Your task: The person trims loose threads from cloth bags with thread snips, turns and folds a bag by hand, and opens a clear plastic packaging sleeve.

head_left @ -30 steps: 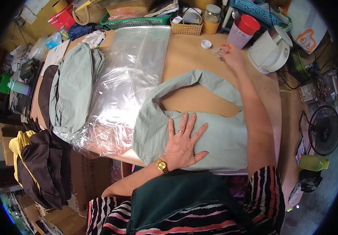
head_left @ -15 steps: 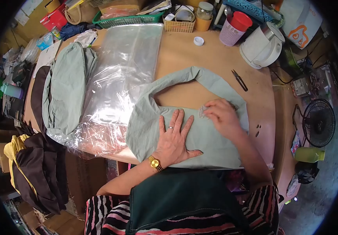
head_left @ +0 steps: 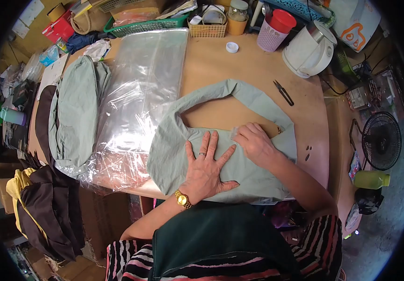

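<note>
A light green cloth shoulder bag (head_left: 253,173) lies flat on the table, its strap looping away from me and its body nearest me. My left hand (head_left: 206,166) rests on the bag, palm down, with fingers spread. Close to the bag's top edge, my right hand (head_left: 255,143) is closed, fingertips pinching a small pale wad (head_left: 234,133) that looks like cloth. The wad touches the bag's surface. Most of it is covered by my fingers, so its exact kind is unclear.
Clear plastic bags (head_left: 148,65) lie left of the shoulder bag, beside more folded green cloth bags (head_left: 73,122). Black thread snips (head_left: 283,92) lie beyond the strap. A white electric kettle (head_left: 302,54), a pink cup (head_left: 272,37) and baskets (head_left: 206,30) line the back.
My right hand has moved left along the bag's top edge with the pale wad. My left hand stays spread on the bag. The whole view has shifted slightly.
</note>
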